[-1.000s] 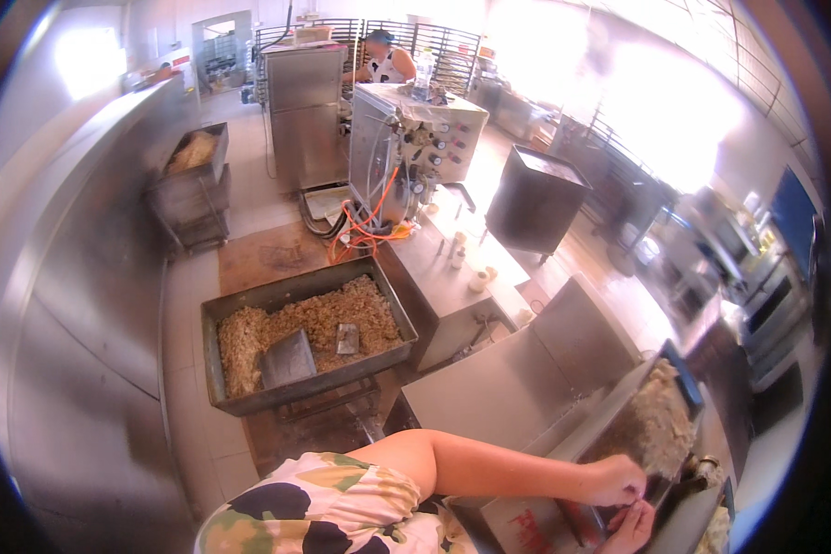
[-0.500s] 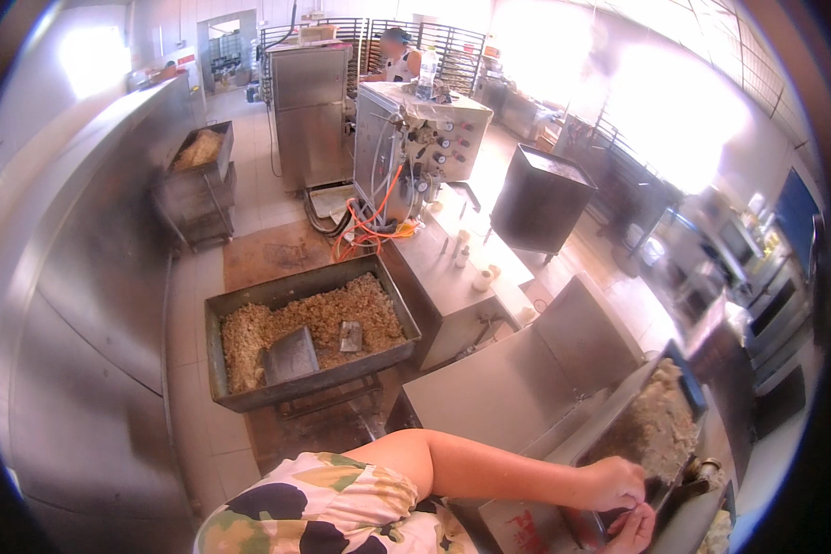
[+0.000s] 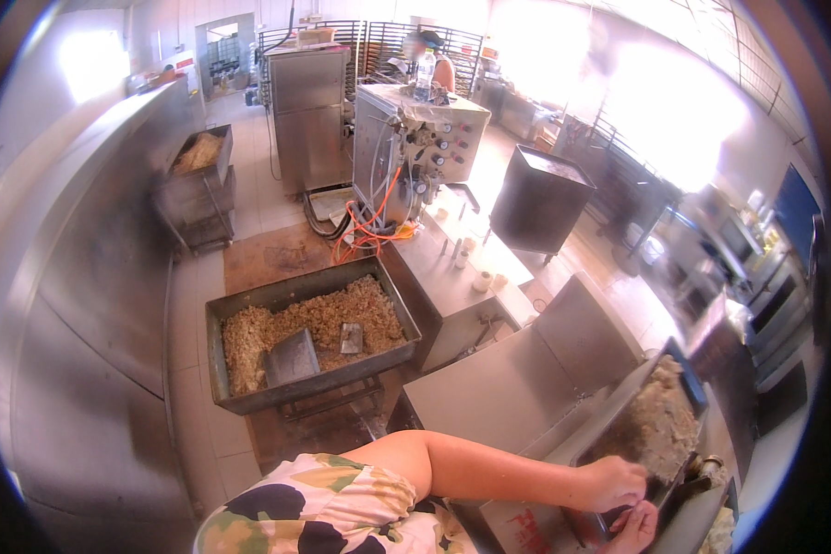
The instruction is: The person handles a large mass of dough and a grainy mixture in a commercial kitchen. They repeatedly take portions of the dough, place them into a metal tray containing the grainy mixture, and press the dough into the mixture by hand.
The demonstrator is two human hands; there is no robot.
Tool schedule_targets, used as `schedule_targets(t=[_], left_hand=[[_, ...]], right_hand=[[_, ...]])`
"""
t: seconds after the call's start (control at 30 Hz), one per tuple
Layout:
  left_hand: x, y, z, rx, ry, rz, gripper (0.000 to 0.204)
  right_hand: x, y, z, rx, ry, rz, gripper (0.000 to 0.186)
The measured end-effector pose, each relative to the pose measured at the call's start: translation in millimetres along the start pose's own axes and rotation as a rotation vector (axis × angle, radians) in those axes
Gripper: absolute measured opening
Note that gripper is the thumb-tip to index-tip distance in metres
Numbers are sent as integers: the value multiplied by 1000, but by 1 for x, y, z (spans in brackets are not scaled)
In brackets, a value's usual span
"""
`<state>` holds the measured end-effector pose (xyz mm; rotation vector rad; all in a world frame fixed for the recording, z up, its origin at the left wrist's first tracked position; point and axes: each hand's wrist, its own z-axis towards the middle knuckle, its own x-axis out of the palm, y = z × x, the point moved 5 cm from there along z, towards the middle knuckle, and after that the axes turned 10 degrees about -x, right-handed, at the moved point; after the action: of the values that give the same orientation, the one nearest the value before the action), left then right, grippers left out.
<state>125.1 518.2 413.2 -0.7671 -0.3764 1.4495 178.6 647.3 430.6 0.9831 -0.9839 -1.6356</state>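
Observation:
My left hand (image 3: 609, 483) is closed, its fingers pinched together over the near end of a metal trough at the lower right. Just below it, touching or nearly touching, my right hand (image 3: 633, 530) is also closed with bent fingers. Whatever lies between the fingertips is too small or hidden to make out. Beyond both hands, a pale, crumbly mixture (image 3: 667, 420) rests in the trough. A metal knob or pipe end (image 3: 710, 468) sticks out beside it. Under my left wrist is a metal panel with red marks (image 3: 526, 531).
A wheeled metal bin (image 3: 226, 403) of brown crumbly mixture, with a metal scoop (image 3: 292, 357) in it, stands left. Ahead is a machine cabinet with gauges (image 3: 420, 138) and an orange hose (image 3: 365, 231). A dark wheeled tub (image 3: 542, 198) stands beyond. Another person (image 3: 444, 72) is behind the cabinet.
The person at the back has shifted right, now partly behind the bottle on the cabinet. My hands stay almost in place, still close together.

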Motion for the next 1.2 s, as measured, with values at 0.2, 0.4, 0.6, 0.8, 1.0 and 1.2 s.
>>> schedule_targets(t=[0.2,0.4,0.6,0.8,1.0,1.2], left_hand=[[2,-3,1,-24,24,33,12],[-7,2,4,-29,-31,-157,9],[-58,-35,2,-216,302,-493,6],[-175,-137,-10,152,365,-646,8],[-205,-198,-39,372,442,-633,12],[-193,-222,-52,574,429,-691,16]], right_hand=[[-1,0,0,20,1,-10,17],[5,13,-2,-8,47,-28,17],[-2,-7,5,-48,78,-24,15],[-8,-19,10,-142,98,-35,11],[-6,-16,8,-130,115,17,9],[-2,-5,4,-80,102,-21,13]])
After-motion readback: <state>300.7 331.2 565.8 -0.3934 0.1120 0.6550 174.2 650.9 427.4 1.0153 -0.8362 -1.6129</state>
